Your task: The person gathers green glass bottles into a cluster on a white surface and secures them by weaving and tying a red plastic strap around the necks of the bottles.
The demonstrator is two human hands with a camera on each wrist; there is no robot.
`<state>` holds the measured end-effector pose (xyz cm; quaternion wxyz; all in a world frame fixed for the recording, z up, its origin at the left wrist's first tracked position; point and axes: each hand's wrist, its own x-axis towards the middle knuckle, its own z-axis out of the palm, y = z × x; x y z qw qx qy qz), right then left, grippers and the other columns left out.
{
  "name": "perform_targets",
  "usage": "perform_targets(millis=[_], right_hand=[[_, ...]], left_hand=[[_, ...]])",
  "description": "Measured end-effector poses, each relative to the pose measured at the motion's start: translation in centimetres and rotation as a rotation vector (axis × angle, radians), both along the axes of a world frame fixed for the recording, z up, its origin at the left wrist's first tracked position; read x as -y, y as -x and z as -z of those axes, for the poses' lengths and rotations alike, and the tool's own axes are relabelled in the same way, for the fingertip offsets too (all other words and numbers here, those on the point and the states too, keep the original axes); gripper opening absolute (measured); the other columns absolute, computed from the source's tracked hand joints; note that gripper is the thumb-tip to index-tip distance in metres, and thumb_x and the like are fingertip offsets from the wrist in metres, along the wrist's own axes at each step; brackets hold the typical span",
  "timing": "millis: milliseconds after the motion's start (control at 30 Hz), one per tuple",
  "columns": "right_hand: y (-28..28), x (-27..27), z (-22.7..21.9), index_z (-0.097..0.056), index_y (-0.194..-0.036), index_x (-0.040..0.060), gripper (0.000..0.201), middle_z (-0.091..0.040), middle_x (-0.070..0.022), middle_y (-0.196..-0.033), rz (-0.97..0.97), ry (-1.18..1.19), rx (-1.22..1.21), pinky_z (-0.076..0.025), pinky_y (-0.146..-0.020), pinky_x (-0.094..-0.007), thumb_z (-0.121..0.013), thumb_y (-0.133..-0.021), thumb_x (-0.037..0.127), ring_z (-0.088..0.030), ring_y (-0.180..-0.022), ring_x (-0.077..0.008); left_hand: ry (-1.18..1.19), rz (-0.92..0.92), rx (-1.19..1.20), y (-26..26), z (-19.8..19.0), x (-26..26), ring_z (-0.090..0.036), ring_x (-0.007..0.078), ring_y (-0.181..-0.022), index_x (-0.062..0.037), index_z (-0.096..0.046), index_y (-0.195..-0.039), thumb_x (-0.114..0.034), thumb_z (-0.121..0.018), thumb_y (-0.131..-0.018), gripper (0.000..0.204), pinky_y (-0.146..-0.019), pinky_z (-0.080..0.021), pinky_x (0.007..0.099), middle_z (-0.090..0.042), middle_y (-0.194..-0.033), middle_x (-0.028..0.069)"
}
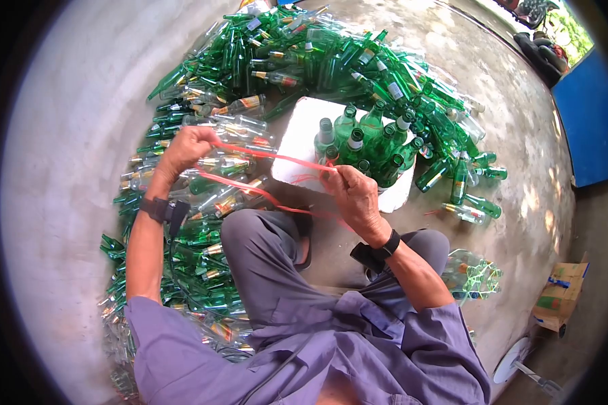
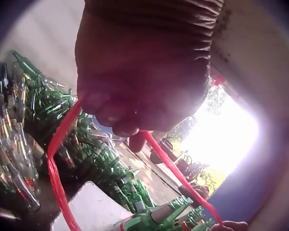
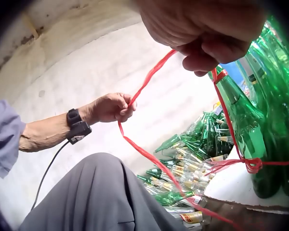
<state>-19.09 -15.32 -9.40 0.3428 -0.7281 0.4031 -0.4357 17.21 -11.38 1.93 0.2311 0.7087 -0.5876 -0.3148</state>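
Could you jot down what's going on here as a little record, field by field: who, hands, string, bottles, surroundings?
Person: seated on a concrete floor, in a purple shirt and grey trousers.
Left hand: left hand grips a red string, pulled out to the side.
Right hand: right hand pinches the same string beside the bundle.
Bundle: green bottles standing upright on a white foam block; the string is knotted around them low down in the right wrist view.
Around: a heap of loose bottles, green and clear, lying on the floor.
Aside: a cardboard box.

Red string point(image 1: 263, 154), green bottles point(image 1: 368, 138) on a white block point(image 1: 300, 145), purple shirt point(image 1: 317, 351), seemingly grey trousers point(image 1: 263, 263).
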Motion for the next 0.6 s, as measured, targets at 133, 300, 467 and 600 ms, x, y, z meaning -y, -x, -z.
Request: perform_targets(millis=[133, 300, 467, 600], right_hand=[[0.5, 0.4, 0.0, -0.066, -0.091, -0.0003, 0.014, -0.067, -0.0173, -0.076, -0.001, -0.09, 0.053, -0.05, -0.056, -0.0379, -0.064, -0.095, 0.013, -0.066, -0.062, -0.0309], [0.9, 0.2, -0.8, -0.064, -0.09, -0.0008, 0.015, -0.066, -0.0142, -0.071, -0.044, -0.183, 0.124, -0.048, -0.053, -0.0339, -0.063, -0.097, 0.012, -0.064, -0.057, -0.0206], [1.3, -0.3, -0.3, -0.065, -0.095, -0.0023, 0.018, -0.07, -0.0127, -0.075, -0.03, -0.269, 0.192, -0.049, -0.053, -0.0318, -0.061, -0.099, 0.014, -0.063, -0.055, -0.0182], [1.9, -0.9, -1.5, -0.065, -0.098, -0.0025, 0.023, -0.073, -0.0103, -0.084, -0.037, -0.433, 0.358, -0.049, -0.05, -0.0263, -0.056, -0.104, 0.018, -0.061, -0.054, -0.0113]], left_hand=[[0.011, -0.216, -0.233, -5.7, 0.3, -0.2, -0.044, 0.002, -0.048, -0.004, -0.069, -0.091, -0.008, -0.051, -0.081, 0.021, -0.044, -0.035, 0.0187, -0.055, -0.062, -0.0045], [0.088, -0.304, -0.305, -6.9, 0.3, 0.7, -0.042, 0.0003, -0.047, -0.0048, -0.071, -0.106, -0.011, -0.058, -0.092, 0.02, -0.042, -0.03, 0.0166, -0.056, -0.063, -0.0049], [0.3, -0.274, -0.44, 1.7, 0.1, 7.0, -0.042, 0.001, -0.046, -0.0066, -0.072, -0.111, -0.011, -0.058, -0.097, 0.02, -0.042, -0.03, 0.0169, -0.057, -0.067, -0.0045], [0.274, -0.04, -0.551, 9.9, -1.1, 13.9, -0.043, 0.0011, -0.051, -0.0081, -0.072, -0.119, -0.013, -0.062, -0.098, 0.024, -0.046, -0.033, 0.017, -0.058, -0.068, -0.0044]])
